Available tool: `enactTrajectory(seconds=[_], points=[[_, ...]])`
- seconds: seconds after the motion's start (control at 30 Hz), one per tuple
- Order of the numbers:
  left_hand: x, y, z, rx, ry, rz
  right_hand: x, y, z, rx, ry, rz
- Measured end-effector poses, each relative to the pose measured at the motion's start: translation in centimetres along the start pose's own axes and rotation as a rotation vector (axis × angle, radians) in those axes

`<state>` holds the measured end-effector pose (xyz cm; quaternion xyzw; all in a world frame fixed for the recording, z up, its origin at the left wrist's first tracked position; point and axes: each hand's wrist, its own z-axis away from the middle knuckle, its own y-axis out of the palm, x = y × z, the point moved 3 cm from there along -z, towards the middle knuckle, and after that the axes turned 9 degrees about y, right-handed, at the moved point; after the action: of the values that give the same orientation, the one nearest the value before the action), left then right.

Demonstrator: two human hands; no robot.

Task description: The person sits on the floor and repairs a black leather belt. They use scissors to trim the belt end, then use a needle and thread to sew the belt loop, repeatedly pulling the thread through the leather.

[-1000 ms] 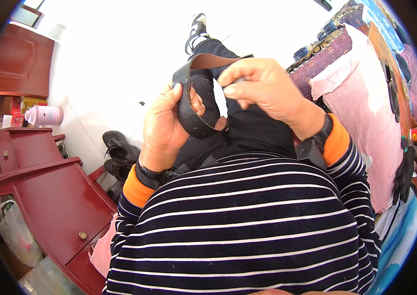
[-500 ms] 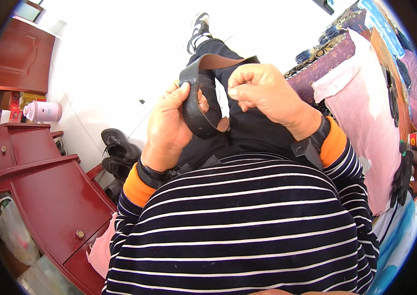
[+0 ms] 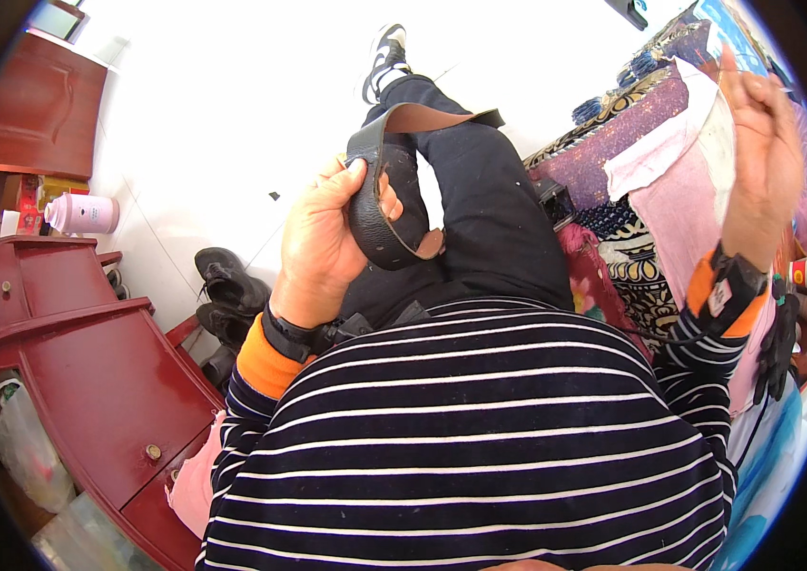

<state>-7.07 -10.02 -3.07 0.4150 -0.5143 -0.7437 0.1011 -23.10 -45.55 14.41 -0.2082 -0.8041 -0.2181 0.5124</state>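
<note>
My left hand grips a black leather belt that is bent into a loop, its brown inner side showing at the top. The loop hangs over my lap and my dark trouser leg. My right hand is raised far to the right, apart from the belt, above a pink cloth. Its fingers are partly curled, and I cannot make out whether they pinch anything thin. Both wrists wear black bands over orange cuffs.
A red wooden cabinet with drawers stands at my left, with a pink-and-white bottle on it. Black shoes lie on the white floor beside it. Patterned bedding lies at my right. A plastic bag hangs low left.
My right hand has let go at the belt and swung away up to the right. My left hand keeps the belt and has lowered it a little.
</note>
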Motion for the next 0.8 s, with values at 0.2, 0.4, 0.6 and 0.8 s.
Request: enactTrajectory(seconds=[0.2, 0.4, 0.6, 0.8], points=[[-0.1, 0.1, -0.1, 0.003, 0.005, -0.039, 1.7, -6.5, -0.7, -0.357, -0.38, 1.422], [0.2, 0.3, 0.1, 0.014, 0.004, -0.153, 1.3, -12.5, -2.1, -0.226, -0.366, 1.797], [0.3, 0.7, 0.6, 0.027, 0.038, -0.21, 0.7, -13.8, -3.3, -0.25, -0.292, 1.777], [-0.3, 2.1, 1.3, 0.125, 0.083, -0.209, 1.1, -11.0, -4.8, -0.388, -0.188, 1.473]])
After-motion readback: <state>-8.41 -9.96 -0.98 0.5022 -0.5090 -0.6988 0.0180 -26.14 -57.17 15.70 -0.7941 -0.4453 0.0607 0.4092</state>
